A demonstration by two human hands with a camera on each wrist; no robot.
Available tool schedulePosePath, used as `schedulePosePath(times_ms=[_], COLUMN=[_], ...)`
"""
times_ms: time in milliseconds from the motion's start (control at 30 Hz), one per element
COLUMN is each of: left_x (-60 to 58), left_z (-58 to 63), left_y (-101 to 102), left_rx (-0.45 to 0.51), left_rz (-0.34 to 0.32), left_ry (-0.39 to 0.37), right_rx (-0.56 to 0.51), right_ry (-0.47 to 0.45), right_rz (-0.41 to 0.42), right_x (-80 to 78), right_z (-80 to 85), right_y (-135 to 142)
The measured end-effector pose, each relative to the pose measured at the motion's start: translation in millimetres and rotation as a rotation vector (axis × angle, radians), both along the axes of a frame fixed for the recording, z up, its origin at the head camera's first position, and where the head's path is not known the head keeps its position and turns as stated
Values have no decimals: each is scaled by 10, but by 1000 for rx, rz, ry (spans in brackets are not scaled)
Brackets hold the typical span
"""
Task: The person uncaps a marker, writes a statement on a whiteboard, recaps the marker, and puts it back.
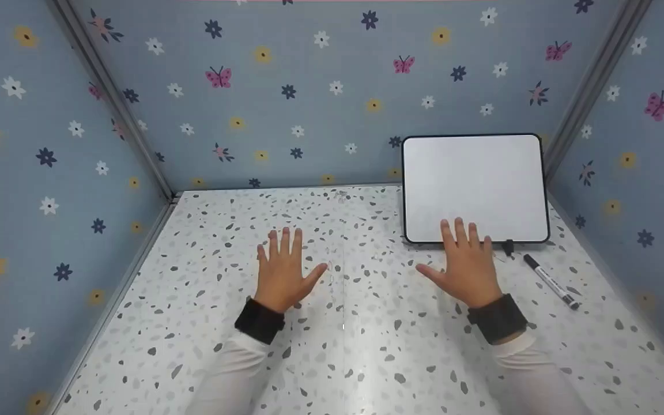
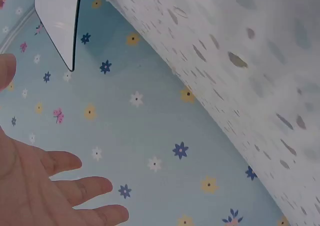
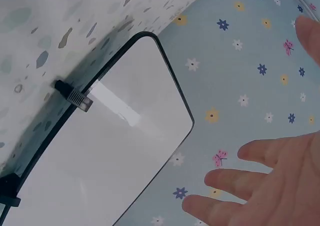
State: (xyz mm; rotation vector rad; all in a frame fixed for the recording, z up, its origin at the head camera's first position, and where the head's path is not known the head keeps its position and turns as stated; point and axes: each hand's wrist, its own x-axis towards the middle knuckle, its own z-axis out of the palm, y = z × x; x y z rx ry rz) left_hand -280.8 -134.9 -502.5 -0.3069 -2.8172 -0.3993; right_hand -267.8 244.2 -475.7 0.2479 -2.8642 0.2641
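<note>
My left hand (image 1: 281,278), fingers straight and thumb spread, is over the left-centre of the table and holds nothing. The right hand (image 1: 470,274) has its fingers extended too, with nothing in its grasp. In the head view its fingertips overlap the lower edge of a black-framed whiteboard (image 1: 475,184); the right wrist view shows a gap between them and the board. That board stands tilted against the back wall. A small dark piece (image 1: 508,248) sits at its lower edge. To the right of this hand lies a capped black-and-white marker (image 1: 551,282).
The speckled white table (image 1: 366,357) is enclosed by blue flowered panels (image 1: 309,86) at the back and both sides. Grey metal posts (image 1: 119,104) stand at the corners. In the right wrist view, a clip-like piece (image 3: 73,95) grips the board's edge.
</note>
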Motion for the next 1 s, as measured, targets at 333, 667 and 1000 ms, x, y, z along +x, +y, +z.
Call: schedulePosePath(times_ms=[333,667,1000], left_x=[-329,-548,-800], left_z=[182,234,186], left_y=[574,1066,1513], left_rx=[124,338,596], left_rz=[-129,-153,-135], left_ry=[94,-18,-206], right_rx=[-83,-230,-551], right_ry=[182,213,-16], right_rz=[-27,-115,-302], right_x=[-190,-399,-585], right_z=[182,285,144], right_y=[444,1002,1610])
